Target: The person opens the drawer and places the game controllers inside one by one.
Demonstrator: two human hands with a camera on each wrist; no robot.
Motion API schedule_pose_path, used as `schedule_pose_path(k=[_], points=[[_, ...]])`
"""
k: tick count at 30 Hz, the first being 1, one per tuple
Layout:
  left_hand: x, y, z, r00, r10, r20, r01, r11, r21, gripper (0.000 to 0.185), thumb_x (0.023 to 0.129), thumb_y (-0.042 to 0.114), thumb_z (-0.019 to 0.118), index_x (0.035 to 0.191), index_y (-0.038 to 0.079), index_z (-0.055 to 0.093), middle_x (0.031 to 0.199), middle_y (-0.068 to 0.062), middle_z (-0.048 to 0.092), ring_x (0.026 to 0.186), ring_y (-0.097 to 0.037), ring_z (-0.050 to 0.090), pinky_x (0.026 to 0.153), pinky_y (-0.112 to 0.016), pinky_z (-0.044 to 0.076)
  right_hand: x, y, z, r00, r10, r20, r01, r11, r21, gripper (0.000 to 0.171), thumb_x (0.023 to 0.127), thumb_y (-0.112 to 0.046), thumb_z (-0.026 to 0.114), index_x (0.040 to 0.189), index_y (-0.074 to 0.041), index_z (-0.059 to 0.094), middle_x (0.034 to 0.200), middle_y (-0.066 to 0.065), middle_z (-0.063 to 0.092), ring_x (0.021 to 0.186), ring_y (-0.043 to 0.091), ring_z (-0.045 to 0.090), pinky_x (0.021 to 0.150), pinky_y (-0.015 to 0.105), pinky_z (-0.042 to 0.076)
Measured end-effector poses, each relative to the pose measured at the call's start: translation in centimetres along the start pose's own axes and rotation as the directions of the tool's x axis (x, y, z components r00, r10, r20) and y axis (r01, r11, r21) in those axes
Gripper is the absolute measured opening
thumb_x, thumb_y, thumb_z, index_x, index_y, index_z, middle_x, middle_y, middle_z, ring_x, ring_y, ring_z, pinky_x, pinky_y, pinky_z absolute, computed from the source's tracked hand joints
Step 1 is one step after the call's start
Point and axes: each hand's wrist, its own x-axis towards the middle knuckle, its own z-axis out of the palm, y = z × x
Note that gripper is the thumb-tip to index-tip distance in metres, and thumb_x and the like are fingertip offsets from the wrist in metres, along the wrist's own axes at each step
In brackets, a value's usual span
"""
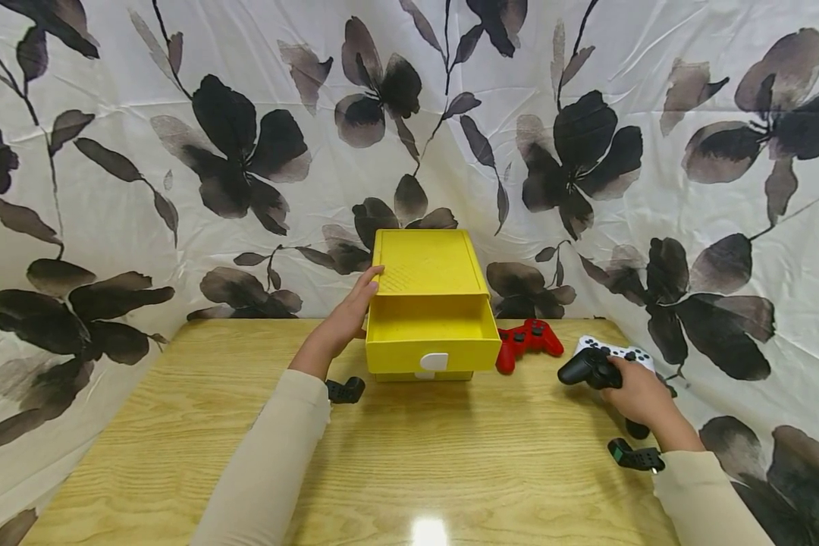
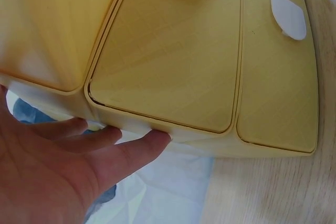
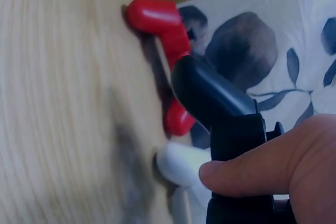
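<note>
Over wood-grain table [image 1: 450, 447], R fingers [image 3: 252, 171] pinch smooth blk controller [image 1: 587, 368], L fingers [image 2: 134, 153] spread vs boxy ylw drawers [image 1: 437, 262].

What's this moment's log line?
left hand: touches yellow box; right hand: grips black controller; upper drawer: open; red controller: on table

We see yellow drawer box [image 1: 428, 262]; right of it, red controller [image 1: 528, 338], white controller [image 1: 616, 351], black controller [image 1: 590, 369]; behind it, grey-and-black-flowered white cloth [image 1: 450, 152].

Floral fabric backdrop [image 1: 444, 144], wood-grain tabletop [image 1: 491, 455]
</note>
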Motion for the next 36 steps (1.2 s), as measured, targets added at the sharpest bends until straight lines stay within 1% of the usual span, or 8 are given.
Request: schedule_pose_path(k=[9,16,22,23,27,29,32,36], points=[[-0.2,0.3,0.0,0.999,-0.010,0.035,0.011,1.000,-0.029,0.052,0.101,0.059,0.022,0.150,0.046,0.010,0.164,0.003,-0.004,0.147,-0.041,0.019,0.099,-0.070,0.038,-0.4,-1.7,-1.0,0.999,-0.043,-0.017,0.043,0.999,0.001,0.071,0.091,-0.023,0.063,0.143,0.014,0.032,0.130,0.043,0.043,0.114,0.058,0.046,0.087,0.066,0.043],[-2.0,2.8,0.1,0.998,-0.020,0.057,0.022,0.999,-0.030,0.051,0.106,0.046,0.021,0.154,0.034,0.008,0.164,-0.005,-0.003,0.147,-0.044,0.017,0.101,-0.069,0.037,-0.6,-3.1,-1.9,0.997,-0.077,-0.021,0.077,0.997,0.019,0.072,0.091,-0.022,0.063,0.146,0.010,0.030,0.135,0.042,0.040,0.116,0.058,0.045,0.087,0.067,0.043],[-0.8,1.3,0.0,0.999,-0.001,0.035,0.002,0.999,-0.032,0.051,0.104,0.053,0.022,0.152,0.041,0.010,0.164,-0.002,-0.002,0.146,-0.044,0.018,0.100,-0.070,0.037,-0.5,-4.3,-2.9,0.991,-0.124,-0.043,0.125,0.992,0.028,0.072,0.092,-0.021,0.060,0.148,0.008,0.026,0.136,0.040,0.041,0.121,0.057,0.042,0.093,0.068,0.040],[-0.7,1.2,-0.1,0.999,0.001,0.035,0.001,0.999,-0.036,0.051,0.104,0.053,0.022,0.152,0.041,0.011,0.164,-0.001,-0.002,0.147,-0.044,0.018,0.100,-0.071,0.037,-0.5,-4.6,-3.2,0.990,-0.133,-0.047,0.135,0.990,0.036,0.072,0.092,-0.020,0.060,0.148,0.008,0.026,0.136,0.040,0.041,0.121,0.057,0.041,0.093,0.068,0.040],[-1.8,2.9,0.0,0.999,-0.007,0.050,0.010,0.999,-0.046,0.051,0.106,0.046,0.022,0.154,0.035,0.009,0.164,-0.004,-0.002,0.147,-0.044,0.016,0.101,-0.071,0.035,-0.5,-5.5,-3.9,0.986,-0.156,-0.066,0.159,0.986,0.053,0.072,0.091,-0.018,0.061,0.149,0.006,0.027,0.135,0.039,0.042,0.120,0.056,0.043,0.093,0.067,0.040],[-1.9,3.1,-0.1,0.999,-0.011,0.050,0.013,0.999,-0.041,0.051,0.106,0.044,0.021,0.154,0.034,0.009,0.164,-0.005,-0.002,0.147,-0.044,0.017,0.101,-0.070,0.036,-0.5,-6.0,-4.2,0.984,-0.161,-0.076,0.165,0.984,0.061,0.072,0.090,-0.018,0.062,0.149,0.006,0.028,0.137,0.038,0.041,0.121,0.056,0.043,0.094,0.067,0.040],[-1.6,2.8,-0.1,0.999,-0.014,0.048,0.017,0.999,-0.049,0.051,0.106,0.044,0.021,0.154,0.034,0.008,0.164,-0.006,-0.001,0.146,-0.044,0.019,0.101,-0.070,0.036,-0.6,-6.5,-4.6,0.982,-0.165,-0.091,0.171,0.983,0.063,0.072,0.090,-0.018,0.062,0.149,0.005,0.029,0.137,0.037,0.042,0.121,0.055,0.044,0.094,0.066,0.040],[-0.6,1.5,-0.2,0.999,-0.007,0.039,0.010,0.998,-0.062,0.051,0.105,0.049,0.021,0.153,0.038,0.009,0.164,-0.004,-0.001,0.146,-0.044,0.019,0.099,-0.072,0.036,-0.5,-7.1,-5.1,0.979,-0.173,-0.110,0.180,0.982,0.063,0.071,0.089,-0.018,0.063,0.149,0.004,0.031,0.135,0.035,0.044,0.120,0.053,0.045,0.093,0.065,0.041]])
